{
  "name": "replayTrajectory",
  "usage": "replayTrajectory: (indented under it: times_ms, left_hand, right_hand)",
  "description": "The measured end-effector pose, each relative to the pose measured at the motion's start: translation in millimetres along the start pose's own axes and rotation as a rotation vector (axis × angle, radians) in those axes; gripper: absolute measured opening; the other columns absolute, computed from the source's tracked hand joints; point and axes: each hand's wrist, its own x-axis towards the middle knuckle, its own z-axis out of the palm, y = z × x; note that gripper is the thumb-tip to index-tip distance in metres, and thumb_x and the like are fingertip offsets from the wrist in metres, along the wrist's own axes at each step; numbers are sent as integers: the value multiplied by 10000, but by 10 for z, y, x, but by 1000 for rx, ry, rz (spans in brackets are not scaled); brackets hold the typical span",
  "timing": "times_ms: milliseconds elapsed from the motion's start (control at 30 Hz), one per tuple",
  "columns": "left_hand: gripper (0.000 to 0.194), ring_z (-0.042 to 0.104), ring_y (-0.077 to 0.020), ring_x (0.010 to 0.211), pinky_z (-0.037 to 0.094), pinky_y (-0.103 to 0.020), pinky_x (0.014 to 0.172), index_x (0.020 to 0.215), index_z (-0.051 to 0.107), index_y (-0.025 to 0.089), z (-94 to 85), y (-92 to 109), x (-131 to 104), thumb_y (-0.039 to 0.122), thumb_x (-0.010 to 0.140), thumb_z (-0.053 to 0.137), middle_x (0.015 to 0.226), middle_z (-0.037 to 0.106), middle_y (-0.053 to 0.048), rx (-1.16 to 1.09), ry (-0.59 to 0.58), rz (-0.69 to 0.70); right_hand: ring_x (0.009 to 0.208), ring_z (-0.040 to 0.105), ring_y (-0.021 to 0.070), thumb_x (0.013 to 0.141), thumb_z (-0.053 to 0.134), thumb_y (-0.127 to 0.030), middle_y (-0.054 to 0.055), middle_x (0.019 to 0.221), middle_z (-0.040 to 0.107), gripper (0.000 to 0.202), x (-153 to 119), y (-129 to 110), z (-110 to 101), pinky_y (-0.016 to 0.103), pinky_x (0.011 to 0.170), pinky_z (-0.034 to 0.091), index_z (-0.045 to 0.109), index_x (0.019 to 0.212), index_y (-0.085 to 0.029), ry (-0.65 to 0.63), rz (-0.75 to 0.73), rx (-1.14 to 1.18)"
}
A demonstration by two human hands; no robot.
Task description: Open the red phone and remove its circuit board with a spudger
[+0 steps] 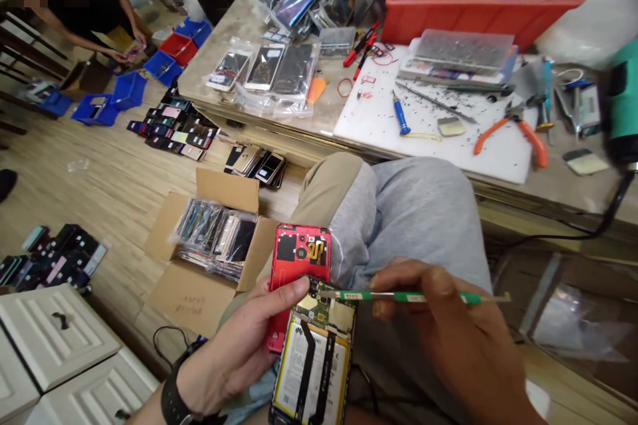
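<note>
- Near, over the lap, the left hand (234, 352) pinches a red back cover (299, 265) and an open phone (314, 365).
- The right hand (448, 332) pinches green tweezers (399, 296), tip touching the phone's top.

opened phone (314, 365): back off, battery and circuit board exposed, upright at 6 o'clock | red back cover (298, 265): inner side up, tilted, overlapping phone's 11 o'clock corner | green-handled tweezers (399, 296): horizontal, tip on board's top edge
</note>
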Motion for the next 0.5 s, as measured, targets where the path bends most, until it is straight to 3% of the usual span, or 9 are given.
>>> replayTrajectory:
  times_ms: [367,500]
  left_hand:
    - [367,713,-166,629,588,-246,619,1002,769,140,-40,-18,24,254,687,917,751,777,-42,8,-7,-21]
    - [309,694,-152,608,557,-218,584,913,780,128,-44,-23,27,202,646,917,694,753,-33,20,-6,-33]
  right_hand:
    - [709,646,164,1072,467,-448,-9,743,702,392,62,-134,-57,266,672,458,781,903,-285,-73,-165,-126]
    - [698,641,167,1073,459,-450,-13,727,702,401,85,-145,-52,270,659,457,778,891,-288,-68,-186,-153]
